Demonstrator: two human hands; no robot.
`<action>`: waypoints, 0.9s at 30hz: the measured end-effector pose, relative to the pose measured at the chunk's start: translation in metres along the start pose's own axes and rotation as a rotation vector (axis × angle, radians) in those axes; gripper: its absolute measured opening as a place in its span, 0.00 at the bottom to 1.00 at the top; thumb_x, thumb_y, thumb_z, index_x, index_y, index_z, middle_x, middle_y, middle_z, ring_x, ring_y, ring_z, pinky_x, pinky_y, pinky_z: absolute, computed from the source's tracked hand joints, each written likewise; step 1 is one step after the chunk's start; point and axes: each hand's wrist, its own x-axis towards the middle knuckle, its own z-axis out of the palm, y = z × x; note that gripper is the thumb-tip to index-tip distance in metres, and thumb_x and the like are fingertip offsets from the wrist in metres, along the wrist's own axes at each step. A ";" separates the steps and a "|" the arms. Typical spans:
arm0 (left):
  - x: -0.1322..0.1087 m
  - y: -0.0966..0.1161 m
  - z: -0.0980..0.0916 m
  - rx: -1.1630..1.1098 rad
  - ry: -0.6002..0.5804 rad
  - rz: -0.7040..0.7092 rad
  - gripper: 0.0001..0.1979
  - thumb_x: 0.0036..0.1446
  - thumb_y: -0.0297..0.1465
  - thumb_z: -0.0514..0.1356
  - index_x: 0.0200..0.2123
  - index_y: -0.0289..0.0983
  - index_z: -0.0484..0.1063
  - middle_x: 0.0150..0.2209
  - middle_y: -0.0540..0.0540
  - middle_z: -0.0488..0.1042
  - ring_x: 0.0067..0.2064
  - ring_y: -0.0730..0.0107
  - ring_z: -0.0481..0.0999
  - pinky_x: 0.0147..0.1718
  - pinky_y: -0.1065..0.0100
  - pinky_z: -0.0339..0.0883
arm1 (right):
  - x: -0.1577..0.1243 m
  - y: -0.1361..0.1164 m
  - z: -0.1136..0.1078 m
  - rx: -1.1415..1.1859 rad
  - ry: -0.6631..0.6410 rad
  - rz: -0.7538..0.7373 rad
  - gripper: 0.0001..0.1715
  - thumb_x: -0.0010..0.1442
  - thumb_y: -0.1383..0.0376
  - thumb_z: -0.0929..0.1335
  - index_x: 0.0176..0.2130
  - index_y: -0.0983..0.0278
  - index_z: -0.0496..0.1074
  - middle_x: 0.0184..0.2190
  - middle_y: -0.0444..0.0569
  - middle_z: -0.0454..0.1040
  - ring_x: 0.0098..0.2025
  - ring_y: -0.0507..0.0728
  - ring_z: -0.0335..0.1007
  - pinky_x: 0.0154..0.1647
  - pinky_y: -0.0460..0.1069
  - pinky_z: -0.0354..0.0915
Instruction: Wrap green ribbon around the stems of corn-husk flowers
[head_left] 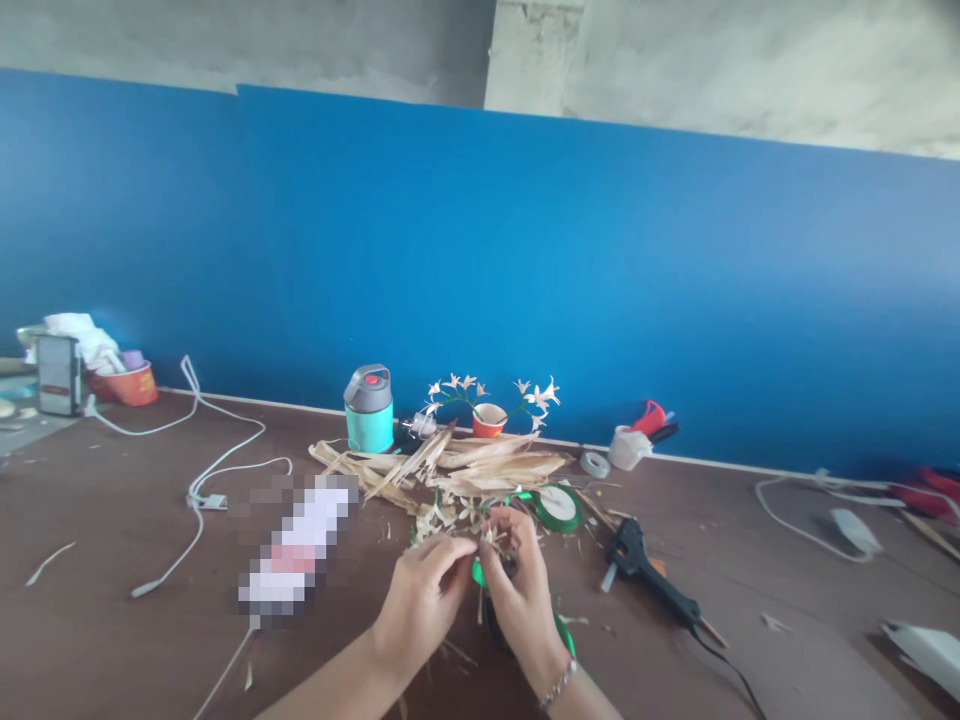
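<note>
My left hand (420,600) and my right hand (521,590) meet over the brown table (112,560), fingers pinched together on a small bunch of dried straw flowers (461,520) with a green ribbon (480,575) under them. Both hands are closed on that bundle. Just beyond lies a pile of dried husk strips (457,465) and a green ribbon spool (559,505). A finished spray of pale straw flowers (495,395) stands in a small orange cup (489,420) by the blue wall.
A black glue gun (649,575) lies right of my hands, its cord running off the front. A teal flask (370,410), tape roll (595,464) and white cup of tools (634,440) sit at the back. White cables (202,480) and a blurred-out object (296,545) lie left.
</note>
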 end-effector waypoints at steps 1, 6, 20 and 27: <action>0.000 -0.001 0.000 0.003 -0.004 0.003 0.09 0.55 0.22 0.53 0.36 0.38 0.70 0.31 0.46 0.75 0.32 0.71 0.74 0.34 0.73 0.66 | 0.000 0.000 0.000 0.003 -0.005 0.009 0.11 0.56 0.65 0.63 0.42 0.62 0.62 0.35 0.48 0.67 0.37 0.55 0.64 0.40 0.51 0.62; 0.000 0.001 0.001 0.007 -0.007 -0.041 0.08 0.55 0.22 0.53 0.33 0.38 0.71 0.30 0.46 0.75 0.32 0.70 0.74 0.34 0.73 0.66 | -0.001 0.002 0.000 0.006 -0.022 0.034 0.12 0.56 0.65 0.63 0.42 0.62 0.61 0.35 0.48 0.67 0.37 0.55 0.64 0.40 0.50 0.62; 0.024 -0.018 -0.021 -0.607 0.290 -0.762 0.11 0.46 0.36 0.62 0.30 0.35 0.70 0.20 0.52 0.70 0.19 0.74 0.70 0.18 0.74 0.64 | 0.023 0.005 -0.022 -0.157 -0.058 0.114 0.11 0.56 0.63 0.62 0.35 0.65 0.72 0.34 0.51 0.74 0.35 0.57 0.69 0.38 0.49 0.64; 0.030 -0.023 -0.032 -0.748 0.366 -0.754 0.13 0.42 0.35 0.65 0.30 0.33 0.69 0.20 0.52 0.71 0.18 0.76 0.69 0.17 0.75 0.62 | 0.003 -0.009 -0.005 -0.213 -0.477 0.089 0.08 0.50 0.66 0.66 0.31 0.64 0.75 0.21 0.43 0.72 0.23 0.52 0.63 0.24 0.44 0.57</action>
